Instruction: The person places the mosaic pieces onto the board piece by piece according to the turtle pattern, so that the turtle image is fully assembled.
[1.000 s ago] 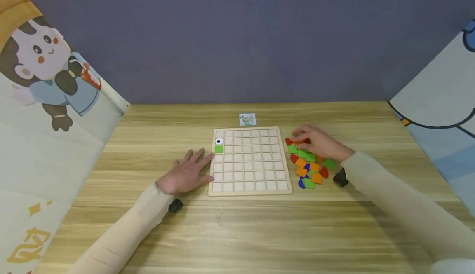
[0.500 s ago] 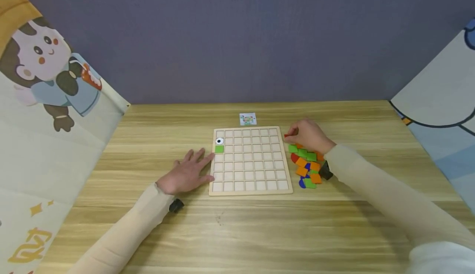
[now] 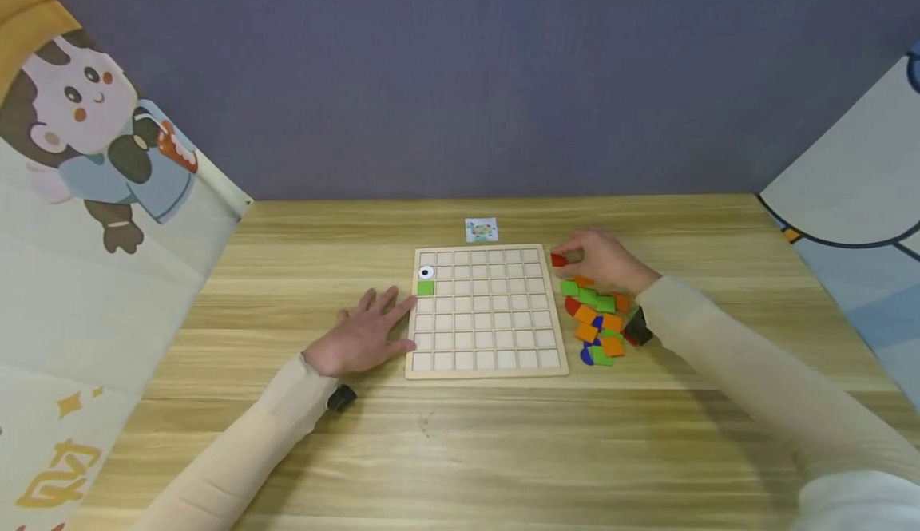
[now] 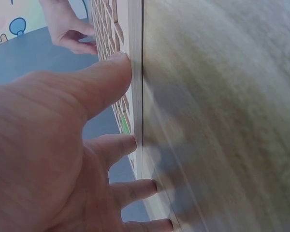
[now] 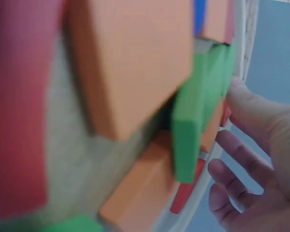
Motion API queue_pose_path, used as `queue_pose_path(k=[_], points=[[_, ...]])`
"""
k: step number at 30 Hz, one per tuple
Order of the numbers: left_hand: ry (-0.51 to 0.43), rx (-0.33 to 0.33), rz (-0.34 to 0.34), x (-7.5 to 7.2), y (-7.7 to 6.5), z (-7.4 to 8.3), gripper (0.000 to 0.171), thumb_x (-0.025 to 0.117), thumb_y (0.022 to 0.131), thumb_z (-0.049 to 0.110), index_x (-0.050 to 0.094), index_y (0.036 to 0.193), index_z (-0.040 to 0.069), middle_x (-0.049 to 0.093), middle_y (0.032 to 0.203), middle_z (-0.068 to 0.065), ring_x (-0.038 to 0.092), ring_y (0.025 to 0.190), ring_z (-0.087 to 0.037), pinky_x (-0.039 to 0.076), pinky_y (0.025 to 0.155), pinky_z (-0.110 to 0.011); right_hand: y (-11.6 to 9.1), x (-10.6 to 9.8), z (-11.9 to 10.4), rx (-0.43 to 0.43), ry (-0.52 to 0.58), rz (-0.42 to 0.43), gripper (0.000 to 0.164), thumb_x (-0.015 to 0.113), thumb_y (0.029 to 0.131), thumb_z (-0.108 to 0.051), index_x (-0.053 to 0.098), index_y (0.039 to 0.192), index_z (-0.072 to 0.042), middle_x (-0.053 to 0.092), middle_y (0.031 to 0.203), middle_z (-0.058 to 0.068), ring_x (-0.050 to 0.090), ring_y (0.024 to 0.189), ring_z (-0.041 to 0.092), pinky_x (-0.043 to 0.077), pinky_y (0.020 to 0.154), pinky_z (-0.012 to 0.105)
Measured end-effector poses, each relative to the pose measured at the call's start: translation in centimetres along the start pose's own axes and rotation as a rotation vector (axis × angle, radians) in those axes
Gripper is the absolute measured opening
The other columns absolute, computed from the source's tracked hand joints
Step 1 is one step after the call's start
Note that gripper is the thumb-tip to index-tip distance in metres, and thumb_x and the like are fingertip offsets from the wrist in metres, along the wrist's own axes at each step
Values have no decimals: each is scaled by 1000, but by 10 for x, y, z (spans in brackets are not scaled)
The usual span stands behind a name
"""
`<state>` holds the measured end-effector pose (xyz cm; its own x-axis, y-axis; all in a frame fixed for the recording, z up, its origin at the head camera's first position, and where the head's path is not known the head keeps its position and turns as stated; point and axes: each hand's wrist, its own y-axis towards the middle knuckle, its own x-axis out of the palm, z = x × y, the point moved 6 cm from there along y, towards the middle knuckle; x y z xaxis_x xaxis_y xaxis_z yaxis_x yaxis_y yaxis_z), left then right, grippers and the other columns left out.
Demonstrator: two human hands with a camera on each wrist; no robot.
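Note:
A square wooden grid board [image 3: 492, 374] lies flat on the table. In its left column sit a white round eye tile [image 3: 426, 272] and a green square tile [image 3: 426, 287]. My left hand [image 3: 362, 335] rests at the board's left edge with fingers spread; the left wrist view shows thumb and fingertips against that edge. Beyond the board's upper right corner, my right hand [image 3: 607, 262] pinches a small red tile [image 3: 559, 260] between thumb and forefinger. In the right wrist view its other fingers are loosely bent, and orange tiles [image 5: 135, 63] fill the foreground.
Below the right hand spreads a loose pile of green [image 3: 602, 355], orange [image 3: 585, 331], blue [image 3: 587, 356] and red tiles, some overlapping. A small picture card [image 3: 481, 229] lies behind the board. A dark upright panel [image 3: 474, 76] borders the table's back.
My right hand has moved slightly left and away from me, from over the pile's far end, bringing the red tile to the board's upper right corner. The left hand has stayed put.

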<state>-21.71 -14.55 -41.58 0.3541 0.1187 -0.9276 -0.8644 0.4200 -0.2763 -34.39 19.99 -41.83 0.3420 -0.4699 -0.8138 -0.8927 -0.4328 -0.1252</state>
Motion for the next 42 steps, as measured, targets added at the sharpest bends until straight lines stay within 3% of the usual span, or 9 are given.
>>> queue_pose_path(k=[3, 12, 16, 20, 25, 32, 35, 37, 42], points=[[-4, 2, 1, 0, 0, 1, 73, 48, 94, 51, 19, 152, 19, 10, 155, -18, 10, 135, -51, 20, 92, -76, 1, 0, -2, -20, -33, 3, 43, 75, 82, -26, 66, 120, -8, 53, 127, 13, 42, 119, 36, 33, 100, 55], [-12, 3, 4, -1, 0, 0, 73, 47, 94, 53, 19, 152, 19, 9, 155, -17, 9, 135, -51, 19, 92, -76, 2, -1, -8, -65, -72, 43, 28, 72, 85, -15, 71, 112, -7, 60, 110, 9, 51, 99, 28, 45, 86, 45], [-15, -4, 2, 0, 0, 0, 73, 48, 94, 53, 19, 152, 20, 9, 155, -17, 8, 136, -51, 19, 93, -76, 2, -2, -7, -66, -46, 54, 21, 68, 88, -9, 72, 108, -5, 66, 106, 11, 57, 77, 22, 50, 69, 38], [-8, -8, -3, 0, 0, -1, 73, 48, 94, 52, 19, 153, 20, 9, 155, -17, 8, 136, -51, 18, 93, -76, 3, -3, -4, -51, -19, 52, 18, 65, 89, -8, 73, 105, -4, 70, 98, 11, 53, 57, 18, 47, 56, 33], [-4, 4, 2, 0, 0, 0, 73, 47, 94, 52, 19, 153, 19, 9, 155, -18, 8, 136, -51, 20, 92, -76, 7, -5, -5, -27, -8, 55, 20, 70, 87, -16, 73, 105, -7, 67, 100, 7, 58, 74, 17, 50, 65, 34], [0, 11, 2, 1, 1, 0, 73, 47, 94, 52, 19, 152, 18, 10, 155, -19, 9, 135, -51, 20, 92, -76, 13, -3, -11, -18, -28, 62, 24, 73, 85, -17, 73, 107, -6, 62, 113, 15, 54, 105, 33, 45, 88, 49], [4, 9, 0, 1, 1, 1, 73, 47, 95, 52, 19, 153, 18, 10, 155, -19, 9, 136, -51, 20, 92, -76, 13, -2, -14, -27, -60, 91, 21, 72, 85, -15, 74, 103, -6, 63, 107, 14, 56, 95, 30, 48, 81, 45], [7, 6, 1, 0, 0, 1, 72, 47, 95, 52, 19, 153, 18, 10, 155, -18, 9, 136, -51, 20, 92, -76, 14, -1, -15, -40, -72, 103, 19, 72, 85, -14, 75, 102, -5, 65, 101, 11, 58, 81, 24, 49, 70, 39], [12, 7, 9, -1, -1, 1, 72, 46, 95, 52, 20, 152, 18, 11, 155, -18, 10, 136, -51, 21, 92, -76, 12, -4, -17, 5, 4, 95, 21, 69, 87, -13, 73, 105, -4, 69, 96, 12, 53, 53, 15, 47, 49, 31]])
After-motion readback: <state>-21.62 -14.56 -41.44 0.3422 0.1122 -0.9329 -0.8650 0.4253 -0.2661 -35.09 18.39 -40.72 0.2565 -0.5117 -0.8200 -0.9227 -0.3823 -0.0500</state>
